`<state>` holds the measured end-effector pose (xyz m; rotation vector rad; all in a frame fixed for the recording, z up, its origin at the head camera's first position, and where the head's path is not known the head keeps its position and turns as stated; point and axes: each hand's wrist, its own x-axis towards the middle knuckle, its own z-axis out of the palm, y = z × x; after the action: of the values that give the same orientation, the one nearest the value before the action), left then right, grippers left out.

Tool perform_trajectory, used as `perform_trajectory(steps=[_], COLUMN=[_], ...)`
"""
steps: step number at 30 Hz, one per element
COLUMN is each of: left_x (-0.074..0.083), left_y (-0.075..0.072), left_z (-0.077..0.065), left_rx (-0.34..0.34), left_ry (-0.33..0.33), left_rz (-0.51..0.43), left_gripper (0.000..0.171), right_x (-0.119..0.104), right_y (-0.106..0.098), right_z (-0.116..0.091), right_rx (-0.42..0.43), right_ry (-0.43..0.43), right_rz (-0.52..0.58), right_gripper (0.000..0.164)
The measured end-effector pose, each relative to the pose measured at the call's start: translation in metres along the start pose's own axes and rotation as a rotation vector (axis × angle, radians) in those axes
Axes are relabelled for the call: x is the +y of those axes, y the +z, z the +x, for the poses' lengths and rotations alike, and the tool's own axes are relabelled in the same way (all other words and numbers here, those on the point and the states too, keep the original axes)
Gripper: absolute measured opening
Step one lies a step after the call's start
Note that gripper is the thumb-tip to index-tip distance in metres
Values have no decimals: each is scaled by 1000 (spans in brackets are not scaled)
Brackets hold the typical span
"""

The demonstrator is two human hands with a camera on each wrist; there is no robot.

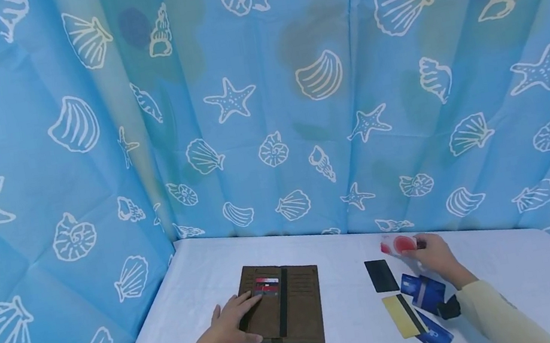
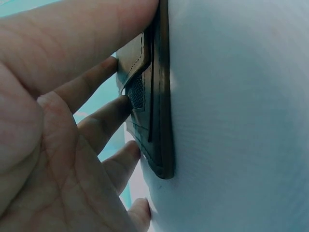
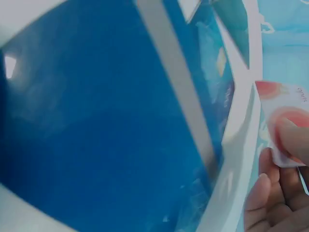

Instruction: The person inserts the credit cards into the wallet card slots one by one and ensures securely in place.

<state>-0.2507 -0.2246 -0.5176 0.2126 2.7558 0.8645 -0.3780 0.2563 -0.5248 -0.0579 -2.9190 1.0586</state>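
Observation:
A brown wallet [image 1: 306,312] lies spread out on the white table, a dark strap down its middle and several cards [image 1: 266,282] in slots on its left half. My left hand [image 1: 228,325] rests at the wallet's left side, its fingers extended over that half and the thumb near the lower edge. The left wrist view has the fingertips along the wallet's edge [image 2: 166,121]. Over at the right, my right hand [image 1: 438,256] pinches a white card with red circles [image 1: 393,244] between thumb and fingers, tilted up off the table.
Below the right hand lie a black card [image 1: 381,275], a blue card with a grey stripe [image 1: 432,294], a yellow card with a dark stripe [image 1: 401,317] and another blue card [image 1: 437,337], some overlapping. A blue shell-patterned curtain [image 1: 264,106] hangs behind the table [image 1: 348,280].

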Motion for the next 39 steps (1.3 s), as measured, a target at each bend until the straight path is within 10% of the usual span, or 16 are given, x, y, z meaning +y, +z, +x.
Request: perform_trajectory(steps=[20,39], left_x=[1,-1], left_y=[-1,1], left_z=[-1,0], left_rx=[16,10], left_ry=[27,20], left_rz=[-8,-8], left_gripper=[80,80], right_x=[-41,-83], right_y=[16,51], right_z=[9,26], right_rx=[-2,-86], right_ry=[106,149], right_rz=[340,296], right_gripper=[58,54])
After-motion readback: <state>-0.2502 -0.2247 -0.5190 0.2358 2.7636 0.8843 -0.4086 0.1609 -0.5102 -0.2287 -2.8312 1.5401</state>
